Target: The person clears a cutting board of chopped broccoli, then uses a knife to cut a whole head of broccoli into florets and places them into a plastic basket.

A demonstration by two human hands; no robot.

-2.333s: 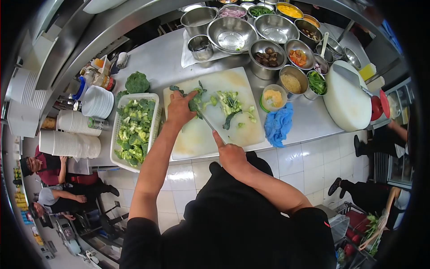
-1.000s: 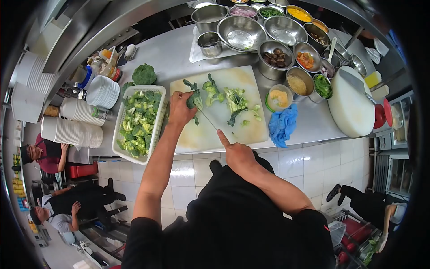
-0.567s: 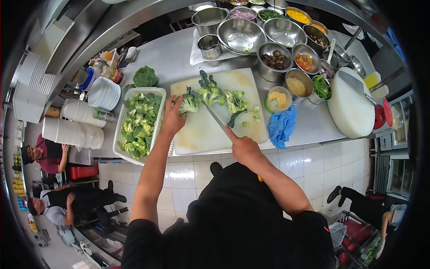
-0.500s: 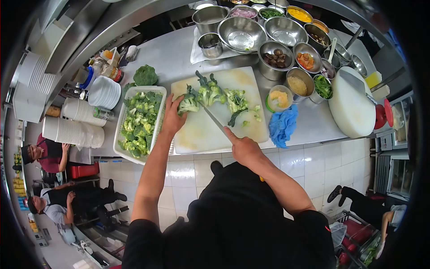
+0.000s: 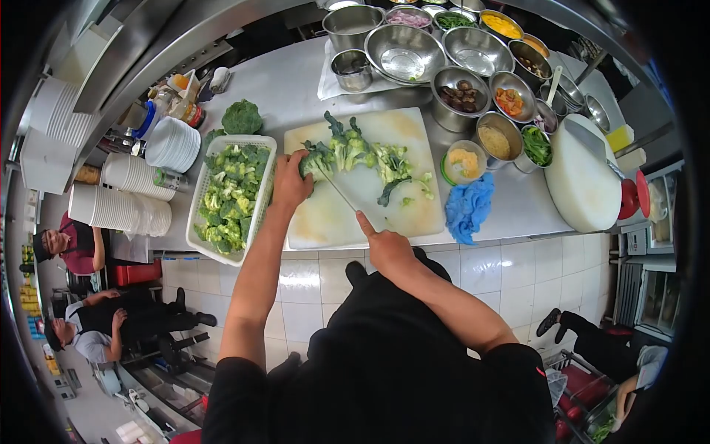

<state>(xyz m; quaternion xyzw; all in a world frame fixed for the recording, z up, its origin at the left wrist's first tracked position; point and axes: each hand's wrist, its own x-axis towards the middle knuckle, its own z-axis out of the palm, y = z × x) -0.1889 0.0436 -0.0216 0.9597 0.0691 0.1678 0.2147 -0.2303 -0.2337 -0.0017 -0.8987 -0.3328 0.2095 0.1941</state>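
Observation:
My left hand is closed on a broccoli piece at the left side of the white cutting board. In my right hand is a knife, its index finger stretched along the back of the blade. The blade's far end meets the broccoli beside my left fingers. Larger broccoli chunks and leafy trimmings lie farther right on the board. Left of the board, a white basket holds many cut florets.
A whole broccoli head sits behind the basket. Steel bowls of ingredients line the back. A blue cloth and a tub of minced garlic-like food are right of the board. Stacked white containers stand left. Other people are beyond the counter.
My right hand has shifted left and slightly down, turning the knife steeper against the broccoli. My left hand has moved slightly, still holding the piece.

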